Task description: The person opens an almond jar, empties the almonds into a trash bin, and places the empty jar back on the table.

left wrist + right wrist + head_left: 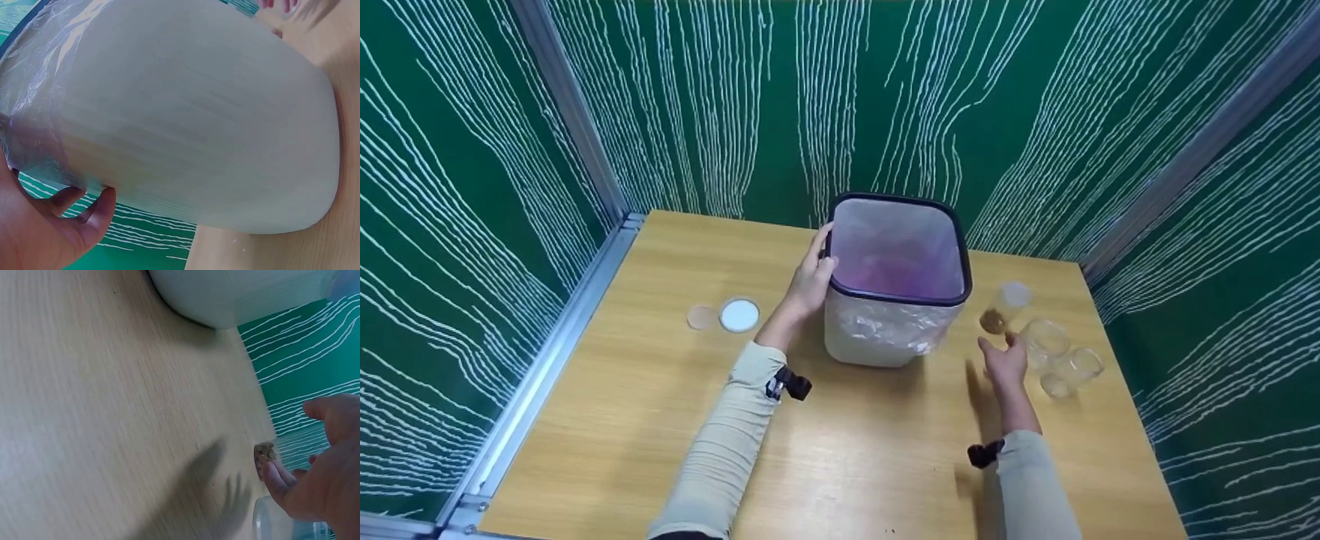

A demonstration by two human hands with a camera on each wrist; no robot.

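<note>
Head view: the left hand [808, 283] curls over the rim of the lined bin [894, 281] at the table's [660, 420] centre. The right hand [1003, 361], fingers loosely spread and holding nothing, nears the jar [1003, 307] with brown contents, right of the bin. A good pickup means gripping it mid-body, avoiding the neighbouring jars [1061, 360].

A wooden table [660, 420] carries a white bin [885, 334] lined with plastic near its middle, two round lids [727, 316] to the left and a cluster of clear jars [1046, 345] on the right.
</note>
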